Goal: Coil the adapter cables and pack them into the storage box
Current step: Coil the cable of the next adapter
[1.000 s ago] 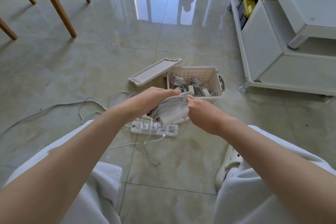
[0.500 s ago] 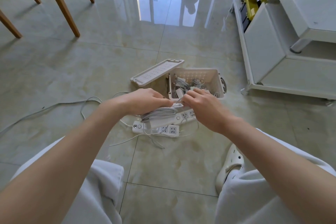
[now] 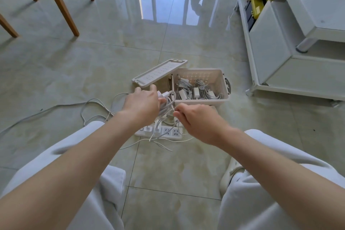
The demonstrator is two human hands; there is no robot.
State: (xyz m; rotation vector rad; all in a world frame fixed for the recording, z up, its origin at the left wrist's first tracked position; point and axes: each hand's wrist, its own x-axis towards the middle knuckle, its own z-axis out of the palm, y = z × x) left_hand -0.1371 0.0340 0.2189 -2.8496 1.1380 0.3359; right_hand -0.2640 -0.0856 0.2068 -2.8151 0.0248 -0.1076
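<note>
My left hand (image 3: 143,103) grips a coiled white adapter cable (image 3: 166,101), its plug end sticking out toward the box. My right hand (image 3: 196,117) sits just right of it, fingers curled, pinching a thin strand of that cable. Both hands hover over a white power strip (image 3: 168,132) on the floor, with plugs and loose white cables trailing from it. Just beyond stands the open beige storage box (image 3: 223,80), holding several coiled adapters (image 3: 196,90). Its lid (image 3: 158,72) leans against the box's left side.
Loose white cables (image 3: 93,106) snake left across the tiled floor. Wooden chair legs (image 3: 61,3) stand at the far left. A white cabinet (image 3: 280,43) with yellow items inside fills the right. My knees in white trousers frame the bottom.
The cable bundle has gone from held up between both hands to lower and nearer the box. My right hand has drawn back to the right, off the bundle, keeping one strand.
</note>
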